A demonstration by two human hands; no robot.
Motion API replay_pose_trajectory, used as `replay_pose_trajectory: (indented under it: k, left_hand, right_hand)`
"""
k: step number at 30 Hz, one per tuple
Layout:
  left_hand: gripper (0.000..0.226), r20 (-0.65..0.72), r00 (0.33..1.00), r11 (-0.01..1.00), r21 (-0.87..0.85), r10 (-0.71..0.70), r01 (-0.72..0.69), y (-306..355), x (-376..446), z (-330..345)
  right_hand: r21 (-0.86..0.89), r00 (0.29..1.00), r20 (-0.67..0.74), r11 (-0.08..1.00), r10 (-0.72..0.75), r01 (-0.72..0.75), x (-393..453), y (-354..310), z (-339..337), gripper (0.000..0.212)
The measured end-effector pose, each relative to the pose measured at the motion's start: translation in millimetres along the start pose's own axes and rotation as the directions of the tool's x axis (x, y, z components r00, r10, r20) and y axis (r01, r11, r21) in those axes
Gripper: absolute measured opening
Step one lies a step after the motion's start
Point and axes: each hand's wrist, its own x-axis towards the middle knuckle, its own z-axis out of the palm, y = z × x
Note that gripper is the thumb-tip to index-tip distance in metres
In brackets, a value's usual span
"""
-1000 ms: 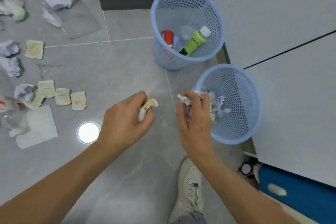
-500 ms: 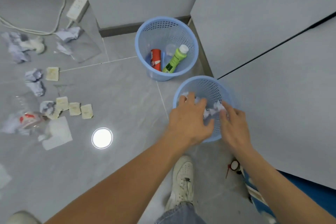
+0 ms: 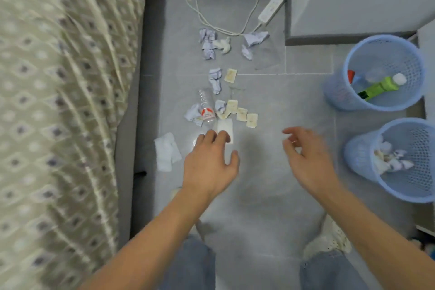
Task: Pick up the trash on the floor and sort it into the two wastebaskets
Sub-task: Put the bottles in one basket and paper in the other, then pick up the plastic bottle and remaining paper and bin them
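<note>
Done: holding bottles in far blue mesh wastebasket [image 3: 339, 92], crumpled paper in near blue mesh wastebasket [image 3: 357, 155].
Left: lying across grey tiled floor [image 3: 270, 101], paper wads, tan squares, clear plastic bottle [image 3: 206, 107].
Grip: reaching, left hand [image 3: 209, 167] and right hand [image 3: 306, 158] both released, grasping nothing.

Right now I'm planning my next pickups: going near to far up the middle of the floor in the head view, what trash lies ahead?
Flat white paper → clear plastic bottle → lone yellowish square → crumpled paper balls → power strip.
</note>
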Motion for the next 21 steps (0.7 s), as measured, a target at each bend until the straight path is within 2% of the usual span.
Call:
replay_pose_trajectory:
  k: [3,5,10,14,21]
  left_hand:
    - [0.029,-0.038,0.996,0.997,-0.022,-0.075,0.074,-56,-7,-65]
    - [0.027,-0.077,0.992,0.995,-0.037,-0.100,0.097,-83,-9,-107]
    - [0.025,-0.133,0.987,0.996,-0.024,-0.092,0.090,-114,8,-198]
    - [0.023,-0.167,0.984,0.997,-0.052,-0.067,0.059,-103,47,-224]
    - [0.021,-0.119,0.993,0.999,-0.046,0.004,-0.009,-43,122,-220]
  right_hand:
    - [-0.041,0.999,0.036,0.999,0.021,-0.019,-2,-70,28,0.021]
    - [-0.006,0.999,0.033,1.000,0.029,-0.029,-6,-109,40,0.021]
    - [0.077,0.999,0.012,0.996,0.043,-0.044,-17,-183,52,0.020]
    - [0.083,0.998,-0.002,0.994,0.069,-0.068,-8,-199,43,0.021]
    - [0.056,0.982,-0.066,0.983,0.179,-0.175,41,-170,-8,0.023]
